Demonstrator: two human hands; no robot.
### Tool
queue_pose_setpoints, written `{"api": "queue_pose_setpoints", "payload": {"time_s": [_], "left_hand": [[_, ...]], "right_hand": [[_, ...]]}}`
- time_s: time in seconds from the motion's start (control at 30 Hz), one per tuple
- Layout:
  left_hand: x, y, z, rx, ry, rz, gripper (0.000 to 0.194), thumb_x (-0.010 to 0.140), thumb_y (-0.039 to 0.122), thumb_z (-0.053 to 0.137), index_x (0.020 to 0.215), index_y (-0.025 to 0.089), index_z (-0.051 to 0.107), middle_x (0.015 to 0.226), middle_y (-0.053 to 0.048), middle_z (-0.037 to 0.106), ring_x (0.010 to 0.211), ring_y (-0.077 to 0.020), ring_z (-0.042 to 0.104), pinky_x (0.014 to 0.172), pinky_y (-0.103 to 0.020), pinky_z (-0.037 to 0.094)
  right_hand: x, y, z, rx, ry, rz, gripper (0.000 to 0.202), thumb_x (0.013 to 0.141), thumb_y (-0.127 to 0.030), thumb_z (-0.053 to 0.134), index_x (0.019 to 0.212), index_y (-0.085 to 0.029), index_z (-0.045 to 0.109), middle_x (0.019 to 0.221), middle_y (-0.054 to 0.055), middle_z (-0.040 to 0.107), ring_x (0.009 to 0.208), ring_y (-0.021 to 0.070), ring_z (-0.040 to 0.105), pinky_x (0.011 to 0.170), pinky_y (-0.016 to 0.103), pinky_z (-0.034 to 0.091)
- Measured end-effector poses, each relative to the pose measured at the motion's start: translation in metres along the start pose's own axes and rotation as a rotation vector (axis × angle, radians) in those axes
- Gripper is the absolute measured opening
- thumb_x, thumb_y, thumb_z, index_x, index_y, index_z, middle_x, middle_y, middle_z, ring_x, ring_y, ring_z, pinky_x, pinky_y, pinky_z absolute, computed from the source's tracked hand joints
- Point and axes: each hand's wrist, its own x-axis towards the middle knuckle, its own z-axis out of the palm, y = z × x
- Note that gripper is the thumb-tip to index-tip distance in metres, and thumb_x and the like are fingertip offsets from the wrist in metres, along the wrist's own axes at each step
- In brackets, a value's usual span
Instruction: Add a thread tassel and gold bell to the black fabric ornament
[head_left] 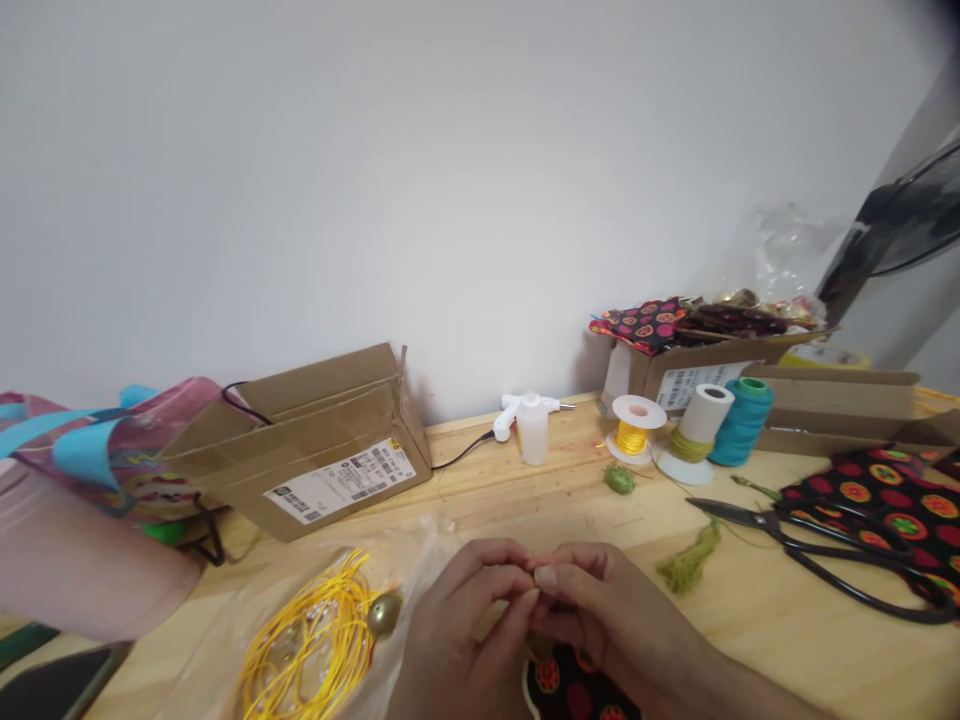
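My left hand (472, 625) and my right hand (607, 610) meet at the lower middle, fingertips pinched together. What they pinch is too small and hidden to name. Beneath them lies a black patterned cloth piece (574, 685) with red and green motifs, partly covered by my right hand. To the left, yellow cords (315, 635) and a brass bell (384, 614) rest on a clear plastic bag. A green tassel (691, 560) lies right of my hands, with black scissors (825, 545) beyond it.
Along the wall stand a cardboard box (330, 440), a white bottle (533, 430), a yellow thread spool (632, 435), a teal thread cone (741, 425) and a filled box (690, 365). A pink container (82, 550) and a phone (60, 685) are at left.
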Motion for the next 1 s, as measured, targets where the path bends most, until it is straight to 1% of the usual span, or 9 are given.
{"api": "queue_pose_setpoints", "payload": {"time_s": [0.13,0.23,0.33,0.47,0.53,0.67,0.83,0.9,1.0], "left_hand": [[-0.0011,-0.0009,-0.0003,0.006,0.009,-0.002,0.014,0.072,0.005,0.055,0.072,0.019,0.057,0.081,0.000,0.059,0.076,-0.0093,0.059,0.068,-0.014,0.046],[-0.0006,-0.0014,-0.0018,0.021,0.002,0.019,0.013,0.072,0.006,0.055,0.074,0.019,0.057,0.082,-0.001,0.059,0.076,-0.0094,0.059,0.068,-0.015,0.046],[-0.0001,-0.0020,-0.0030,0.076,-0.014,0.086,0.013,0.073,0.006,0.055,0.077,0.018,0.057,0.084,-0.002,0.059,0.078,-0.0102,0.058,0.069,-0.016,0.047],[-0.0015,-0.0023,-0.0037,0.191,-0.021,0.189,0.015,0.070,0.005,0.056,0.079,0.018,0.056,0.086,-0.003,0.060,0.077,-0.0118,0.059,0.068,-0.019,0.047],[-0.0017,-0.0017,-0.0039,0.209,0.007,0.158,0.013,0.070,0.007,0.056,0.077,0.018,0.056,0.085,-0.003,0.061,0.076,-0.0122,0.059,0.067,-0.019,0.048],[0.0007,0.0001,-0.0039,0.184,0.082,0.059,0.010,0.070,0.009,0.055,0.071,0.018,0.058,0.081,-0.004,0.062,0.073,-0.0122,0.061,0.065,-0.018,0.050],[0.0037,0.0011,-0.0031,0.104,0.076,-0.026,0.011,0.070,0.009,0.055,0.069,0.019,0.058,0.078,-0.003,0.063,0.071,-0.0118,0.062,0.065,-0.018,0.049],[0.0034,0.0015,-0.0031,0.060,0.069,-0.099,0.010,0.071,0.010,0.055,0.068,0.019,0.059,0.078,-0.003,0.062,0.072,-0.0126,0.061,0.065,-0.019,0.049],[0.0024,0.0030,-0.0030,-0.047,0.073,-0.239,0.008,0.071,0.014,0.056,0.065,0.019,0.059,0.079,-0.003,0.061,0.074,-0.0145,0.060,0.067,-0.023,0.049]], "right_hand": [[-0.0007,0.0008,-0.0019,-0.005,-0.071,-0.003,0.008,0.066,-0.018,0.069,0.068,-0.011,0.069,0.060,0.002,0.063,0.058,0.0071,0.058,0.063,0.020,0.047],[-0.0004,0.0019,-0.0025,-0.032,-0.046,-0.013,0.008,0.065,-0.018,0.070,0.068,-0.011,0.069,0.059,0.002,0.064,0.057,0.0072,0.058,0.063,0.021,0.048],[0.0000,0.0021,-0.0022,-0.036,-0.027,-0.041,0.005,0.065,-0.016,0.068,0.066,-0.011,0.069,0.058,0.002,0.064,0.056,0.0082,0.058,0.063,0.022,0.048],[-0.0003,0.0005,-0.0020,0.036,-0.109,-0.003,0.013,0.072,-0.017,0.059,0.067,-0.009,0.068,0.061,0.004,0.064,0.058,0.0102,0.058,0.061,0.022,0.048],[-0.0004,-0.0003,-0.0020,0.043,-0.115,0.024,0.013,0.071,-0.018,0.059,0.067,-0.009,0.068,0.060,0.004,0.063,0.058,0.0099,0.058,0.061,0.021,0.047],[0.0002,-0.0003,-0.0015,0.012,-0.059,0.043,0.011,0.067,-0.018,0.065,0.062,-0.009,0.067,0.058,0.004,0.062,0.056,0.0081,0.057,0.058,0.019,0.046],[0.0017,0.0014,-0.0014,-0.018,-0.033,-0.001,0.013,0.065,-0.022,0.068,0.061,-0.010,0.067,0.055,0.003,0.061,0.053,0.0082,0.055,0.058,0.021,0.045],[0.0015,0.0017,-0.0017,-0.070,-0.034,-0.035,0.012,0.065,-0.023,0.068,0.062,-0.010,0.068,0.052,0.001,0.059,0.051,0.0070,0.052,0.056,0.021,0.043],[0.0000,0.0001,-0.0012,-0.234,-0.017,-0.117,0.009,0.065,-0.022,0.067,0.065,-0.013,0.069,0.050,-0.002,0.056,0.048,0.0057,0.048,0.051,0.019,0.039]]}}
